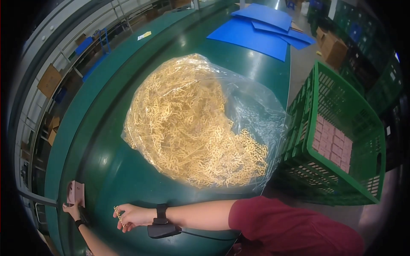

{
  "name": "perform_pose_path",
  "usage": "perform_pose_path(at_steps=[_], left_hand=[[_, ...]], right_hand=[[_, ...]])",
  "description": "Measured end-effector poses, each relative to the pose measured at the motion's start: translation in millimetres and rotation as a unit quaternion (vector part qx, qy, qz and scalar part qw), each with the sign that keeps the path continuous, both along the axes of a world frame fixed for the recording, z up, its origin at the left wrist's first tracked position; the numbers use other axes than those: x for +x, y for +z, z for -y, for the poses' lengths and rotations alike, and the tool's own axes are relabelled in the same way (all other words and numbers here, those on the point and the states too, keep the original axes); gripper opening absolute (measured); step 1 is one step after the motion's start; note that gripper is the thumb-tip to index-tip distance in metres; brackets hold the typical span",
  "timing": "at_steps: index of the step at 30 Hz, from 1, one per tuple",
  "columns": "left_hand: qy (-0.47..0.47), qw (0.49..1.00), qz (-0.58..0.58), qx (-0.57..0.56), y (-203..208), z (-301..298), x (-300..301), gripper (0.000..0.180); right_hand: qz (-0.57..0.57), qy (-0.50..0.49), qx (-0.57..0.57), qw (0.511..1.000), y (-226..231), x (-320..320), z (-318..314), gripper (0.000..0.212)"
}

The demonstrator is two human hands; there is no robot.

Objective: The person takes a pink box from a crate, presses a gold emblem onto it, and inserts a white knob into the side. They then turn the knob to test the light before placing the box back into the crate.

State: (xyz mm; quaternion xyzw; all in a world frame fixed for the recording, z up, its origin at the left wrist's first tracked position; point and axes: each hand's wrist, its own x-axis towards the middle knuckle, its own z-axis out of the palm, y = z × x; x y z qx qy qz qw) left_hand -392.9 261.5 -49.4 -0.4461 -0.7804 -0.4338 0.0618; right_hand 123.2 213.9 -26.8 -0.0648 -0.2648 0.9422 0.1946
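My left hand (pixel 73 210) grips the lower end of a small pink box (pixel 78 193) at the lower left, above the green work surface. To the right of it, my right hand (pixel 133 215) is partly closed on a few small pale-yellow squiggly pieces (pixel 116 211), which stick out between its fingers. Beyond both hands lies a large clear plastic bag (pixel 260 100), filled with a heap of the same squiggly pieces (pixel 183 123). Its loose, mostly unfilled side spreads to the right, and pieces spill toward that side.
A green slatted crate (pixel 314 132) stands at the right, with several pink boxes (pixel 331 141) inside. Blue flat sheets (pixel 256 36) are stacked at the far end of the green surface (pixel 128 179). A cardboard carton (pixel 333 48) sits beyond the crate. A raised rim curves along the left.
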Motion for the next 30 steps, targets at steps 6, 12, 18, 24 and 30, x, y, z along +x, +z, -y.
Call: perform_pose_path(at_steps=[6,12,18,24,30], left_hand=[[-0.086,0.988,-0.119,0.055,86,23,171,0.101],[-0.142,0.984,-0.109,0.02,147,115,289,0.102],[-0.099,0.988,-0.119,0.012,152,179,384,0.099],[-0.014,0.988,-0.151,-0.038,141,192,412,0.09],[0.014,0.992,-0.096,-0.087,131,227,412,0.092]], right_hand=[[-0.013,-0.024,0.035,0.999,-13,-8,-1,0.041],[-0.026,-0.046,0.058,0.997,0,-1,6,0.04],[-0.015,-0.025,0.149,0.988,2,2,3,0.046],[0.044,-0.106,0.197,0.974,14,23,2,0.061],[0.079,-0.114,0.226,0.964,11,15,6,0.056]])
